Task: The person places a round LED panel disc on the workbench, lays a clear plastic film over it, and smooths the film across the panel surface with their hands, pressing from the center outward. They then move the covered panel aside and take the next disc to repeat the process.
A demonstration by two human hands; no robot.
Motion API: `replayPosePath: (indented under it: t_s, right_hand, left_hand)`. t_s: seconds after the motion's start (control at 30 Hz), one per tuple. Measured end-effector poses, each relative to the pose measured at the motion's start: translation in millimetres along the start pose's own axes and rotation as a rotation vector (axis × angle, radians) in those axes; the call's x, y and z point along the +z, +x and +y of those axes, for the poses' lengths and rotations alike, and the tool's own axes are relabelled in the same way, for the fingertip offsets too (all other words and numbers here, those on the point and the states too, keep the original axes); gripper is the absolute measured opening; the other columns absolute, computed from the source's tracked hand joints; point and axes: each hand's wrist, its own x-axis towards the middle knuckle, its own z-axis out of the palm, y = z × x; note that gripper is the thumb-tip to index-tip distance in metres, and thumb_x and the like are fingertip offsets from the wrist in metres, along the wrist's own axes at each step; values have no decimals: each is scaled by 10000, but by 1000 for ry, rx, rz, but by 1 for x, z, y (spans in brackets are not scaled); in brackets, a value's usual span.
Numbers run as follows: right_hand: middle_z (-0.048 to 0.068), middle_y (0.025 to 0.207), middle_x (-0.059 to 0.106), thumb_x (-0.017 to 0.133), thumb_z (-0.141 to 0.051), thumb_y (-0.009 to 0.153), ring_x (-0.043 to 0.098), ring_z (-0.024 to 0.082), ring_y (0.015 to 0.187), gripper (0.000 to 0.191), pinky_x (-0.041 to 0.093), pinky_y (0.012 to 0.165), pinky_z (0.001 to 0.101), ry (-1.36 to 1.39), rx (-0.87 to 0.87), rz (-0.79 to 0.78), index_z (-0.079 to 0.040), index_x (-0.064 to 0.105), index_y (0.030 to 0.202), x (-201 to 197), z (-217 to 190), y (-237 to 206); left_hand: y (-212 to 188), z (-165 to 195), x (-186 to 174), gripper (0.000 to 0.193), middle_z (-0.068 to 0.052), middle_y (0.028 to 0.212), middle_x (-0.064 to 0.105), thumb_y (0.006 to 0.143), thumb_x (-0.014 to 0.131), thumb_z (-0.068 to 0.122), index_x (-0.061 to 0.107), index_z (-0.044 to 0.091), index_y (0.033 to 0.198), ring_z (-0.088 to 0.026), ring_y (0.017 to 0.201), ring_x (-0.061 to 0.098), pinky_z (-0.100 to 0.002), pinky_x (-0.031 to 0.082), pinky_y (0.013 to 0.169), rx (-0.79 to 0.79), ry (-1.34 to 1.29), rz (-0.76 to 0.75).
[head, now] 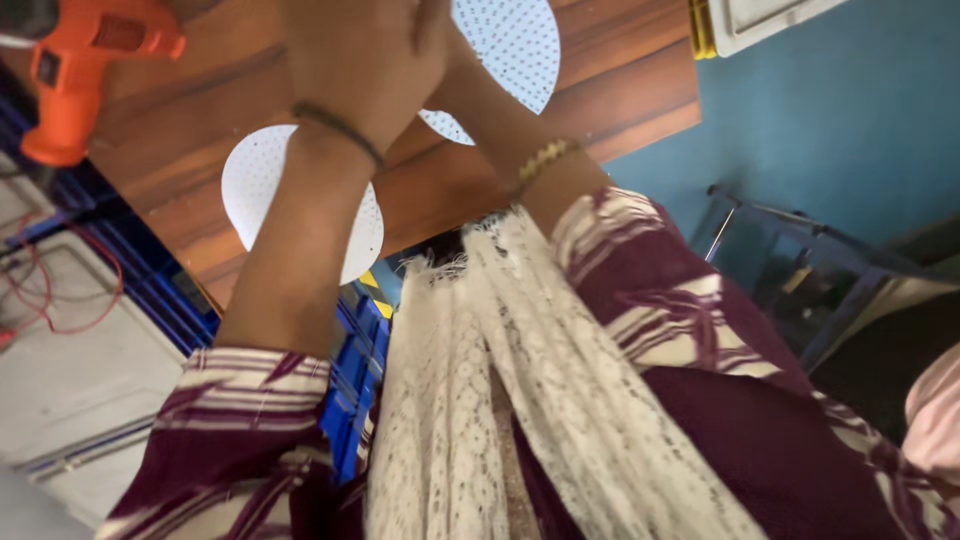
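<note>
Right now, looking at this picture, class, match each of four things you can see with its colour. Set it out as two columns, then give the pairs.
Things:
1. Power drill
2. Perforated discs
3. Storage bins
4. Wrist bracelet

Colours:
A. Blue
B. Gold
C. Orange
D. White

Pairs: 1-C, 2-D, 3-A, 4-B

Two white perforated discs (262, 185), one orange drill (75, 70).
</note>
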Motion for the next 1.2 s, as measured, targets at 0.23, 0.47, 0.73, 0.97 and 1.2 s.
replayPosePath:
  t_s: [0.23, 0.47, 0.73, 0.97, 1.2]
  right_hand:
    - [86, 1312, 664, 709, -343, 925, 569, 333, 1292, 446, 325, 1188, 482, -930, -535, -75, -72, 650, 1274, -45, -19, -45]
    - [92, 1175, 655, 766, -306, 960, 589, 315, 1232, 307, 271, 1235, 560, -837, 6, 7, -116, 672, 1183, -118, -25, -170]
    - [71, 1365, 541, 458, -383, 1023, 548, 272, 1210, 419, 432, 1015, 492, 504, 974, 1413, -157, 481, 1375, -160, -3, -330]
    - [162, 1350, 632, 410, -294, 1095, 664, 288, 1182, 403, 528, 1096, 528, 1045, 694, 1067, -24, 520, 1374, -128, 21, -348]
    - [111, 1229, 707, 456, -197, 1091, 703, 237, 1086, 303, 601, 985, 486, 947, 686, 1042, -25, 579, 1307, -125, 13, -338]
  left_hand:
    - [-7, 2, -24, 32, -134, 904, 687, 919, 734, 136, 733, 120, 946, -382, 906, 592, -527, 415, 818, -5, -44, 23]
    - [-17, 2, -40, 151, -82, 1115, 657, 976, 679, 67, 726, 102, 1115, -313, 1135, 578, -483, 380, 1055, 27, -192, -35]
    - [-30, -7, -51, 191, -83, 1178, 589, 885, 750, -8, 674, 72, 1041, -323, 1220, 497, -440, 392, 1065, 49, -245, -83]
    - [-38, 4, -50, 147, -84, 1155, 673, 974, 745, -23, 702, 42, 1099, -279, 1088, 643, -402, 497, 958, -59, -351, -195]
    - [-49, 7, -50, 86, -101, 1121, 669, 979, 787, 43, 724, 62, 1036, -299, 1061, 652, -412, 502, 923, 13, -277, -207]
